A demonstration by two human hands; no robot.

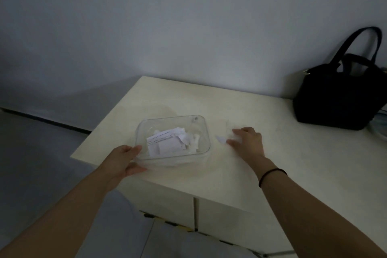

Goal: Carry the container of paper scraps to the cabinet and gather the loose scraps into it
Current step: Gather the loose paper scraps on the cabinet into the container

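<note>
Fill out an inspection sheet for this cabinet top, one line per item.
Surface: cream cabinet top, mostly bare.
Job's things: clear plastic container near the front left corner, holding paper scraps; loose scrap on the top just right of it.
Clutter: black handbag at the back right.
Grippers: left hand grips the container's near left corner; right hand spread flat beside the loose scrap.
Cables: nothing seen.
Surroundings: plain wall, grey floor, dim light.

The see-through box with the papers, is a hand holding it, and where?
Yes. The left hand grips the clear container at its near-left corner. The right hand rests on loose scraps, not holding the container.
</note>
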